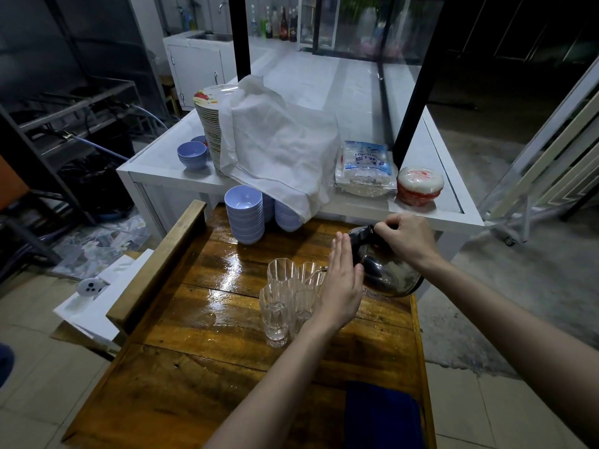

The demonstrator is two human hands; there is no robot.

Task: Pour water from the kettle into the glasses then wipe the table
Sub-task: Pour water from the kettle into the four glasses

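Head view: my right hand [406,239] has its fingers curled tight round the kettle [387,270] handle; my left hand [340,286] is flat, fingers straight and together, against the kettle's side. Four glasses [293,298] stand clustered on the wet tabletop [207,351]. Kettle tilts, spout pointing left over the far-right glass.

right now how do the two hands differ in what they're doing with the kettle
The right hand is closed around the black handle on top of the kettle, tipping it spout-down toward the glasses; the left hand is open and flat, fingers straight, pressed against the kettle's side near the spout. The right hand sits above the kettle, the left beside it, in front of the glasses. Both are bare and touch the same kettle over the wet wooden table.
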